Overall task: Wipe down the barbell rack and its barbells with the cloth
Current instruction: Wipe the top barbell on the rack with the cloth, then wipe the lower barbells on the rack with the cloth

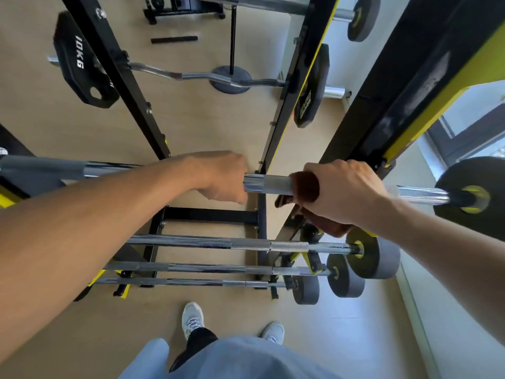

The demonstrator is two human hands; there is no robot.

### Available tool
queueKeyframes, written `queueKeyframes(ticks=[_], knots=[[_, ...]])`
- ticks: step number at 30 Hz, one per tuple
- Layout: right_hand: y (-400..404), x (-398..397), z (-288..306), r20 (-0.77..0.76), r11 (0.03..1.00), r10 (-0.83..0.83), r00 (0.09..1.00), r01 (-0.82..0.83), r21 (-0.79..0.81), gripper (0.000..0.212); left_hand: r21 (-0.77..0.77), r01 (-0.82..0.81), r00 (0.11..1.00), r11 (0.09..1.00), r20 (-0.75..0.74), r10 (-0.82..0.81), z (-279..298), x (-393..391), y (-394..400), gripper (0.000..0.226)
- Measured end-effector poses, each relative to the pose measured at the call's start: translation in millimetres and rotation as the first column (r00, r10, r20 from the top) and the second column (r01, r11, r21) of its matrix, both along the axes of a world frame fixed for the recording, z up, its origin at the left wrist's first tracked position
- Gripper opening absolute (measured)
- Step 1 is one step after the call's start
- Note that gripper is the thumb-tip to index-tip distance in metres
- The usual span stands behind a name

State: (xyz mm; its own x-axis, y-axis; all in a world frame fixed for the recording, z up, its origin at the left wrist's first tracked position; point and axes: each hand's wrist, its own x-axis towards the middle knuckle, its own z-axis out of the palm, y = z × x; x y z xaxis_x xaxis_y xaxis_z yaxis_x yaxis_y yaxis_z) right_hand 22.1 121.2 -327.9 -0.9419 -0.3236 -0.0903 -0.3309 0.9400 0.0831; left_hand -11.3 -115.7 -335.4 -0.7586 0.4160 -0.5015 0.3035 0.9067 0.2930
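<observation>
Left hand curled around the top barbell, grip wrapped on the chrome shaft just left of a knurled patch. Right hand clenched over a brown cloth, pressing that soft, fuzzy fabric round the same shaft, one loose end hanging below the wrist. Between both grips, a short bare stretch of crosshatched steel. Beyond the right hand, smooth chrome sleeve and a dark round plate with yellow hub. Below, three more barbells lying across the black-and-yellow rack, grey discs at their right ends.
</observation>
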Motion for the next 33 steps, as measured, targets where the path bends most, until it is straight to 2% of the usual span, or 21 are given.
queueKeyframes(ticks=[4, 6, 7, 9, 10, 11, 12, 14, 17, 20, 23, 25, 27, 29, 31, 33], knots=[[-32, 7, -6, -0.03, 0.997, -0.01, 1.0, 0.008, -0.077, 0.032, 0.017, -0.025, 0.999, 1.0, 0.032, 0.025, 2, 2, 1, 0.028], [-50, 15, -12, -0.078, 0.986, 0.041, 0.996, -0.053, -0.161, 0.042, 0.089, -0.062, 0.978, 0.994, 0.203, 0.043, 6, 1, -1, 0.031], [-56, 19, -13, -0.095, 0.976, 0.063, 0.994, -0.081, -0.2, 0.052, 0.122, -0.068, 0.95, 0.99, 0.312, 0.027, 10, -1, -2, 0.044], [-55, 27, -11, -0.06, 0.963, 0.084, 0.995, -0.096, -0.252, 0.073, 0.196, -0.068, 0.891, 0.978, 0.452, -0.028, 18, -4, -7, 0.086], [-48, 31, -8, -0.015, 0.955, 0.09, 0.996, -0.09, -0.281, 0.081, 0.24, -0.093, 0.874, 0.966, 0.485, -0.037, 19, -6, -8, 0.099], [-40, 36, -5, 0.033, 0.946, 0.089, 0.995, -0.074, -0.314, 0.086, 0.284, -0.124, 0.858, 0.951, 0.512, -0.041, 19, -8, -9, 0.101], [-32, 42, -2, 0.061, 0.935, 0.076, 0.995, -0.05, -0.352, 0.086, 0.31, -0.168, 0.844, 0.936, 0.536, -0.026, 18, -10, -10, 0.097], [-22, 54, 0, 0.029, 0.911, 0.0, 1.0, 0.012, -0.412, 0.073, 0.311, -0.251, 0.832, 0.917, 0.553, 0.04, 18, -13, -9, 0.089], [-18, 66, -4, -0.106, 0.886, -0.202, 0.974, 0.136, -0.443, 0.052, 0.252, -0.231, 0.912, 0.94, 0.393, 0.119, 17, -13, 1, 0.081], [-20, 68, -7, -0.167, 0.873, -0.326, 0.931, 0.228, -0.431, 0.046, 0.414, -0.317, 0.935, 0.853, 0.29, 0.206, 13, -13, 12, 0.039], [-24, 74, -16, -0.197, 0.819, -0.38, 0.904, 0.229, -0.527, 0.038, 0.586, -0.293, 0.955, 0.755, 0.147, 0.257, 7, -9, 19, 0.028], [-31, 83, -27, -0.194, 0.693, -0.441, 0.876, 0.195, -0.693, 0.033, 0.685, -0.24, 0.96, 0.688, 0.064, 0.272, 5, 2, 20, 0.037], [-41, 90, -37, -0.137, 0.491, -0.548, 0.825, 0.185, -0.852, 0.034, 0.727, -0.161, 0.951, 0.668, -0.066, 0.301, 2, 18, 20, 0.046], [-51, 92, -44, -0.078, 0.288, -0.641, 0.763, 0.145, -0.947, 0.037, 0.739, -0.062, 0.92, 0.67, -0.218, 0.326, -4, 29, 19, 0.046], [-60, 90, -49, 0.052, 0.072, -0.711, 0.701, 0.146, -0.987, 0.045, 0.739, 0.071, 0.879, 0.67, -0.364, 0.309, -8, 35, 17, 0.041], [-66, 88, -49, 0.263, -0.171, -0.72, 0.642, 0.203, -0.964, 0.053, 0.744, 0.2, 0.86, 0.638, -0.445, 0.251, -12, 40, 15, 0.035]])
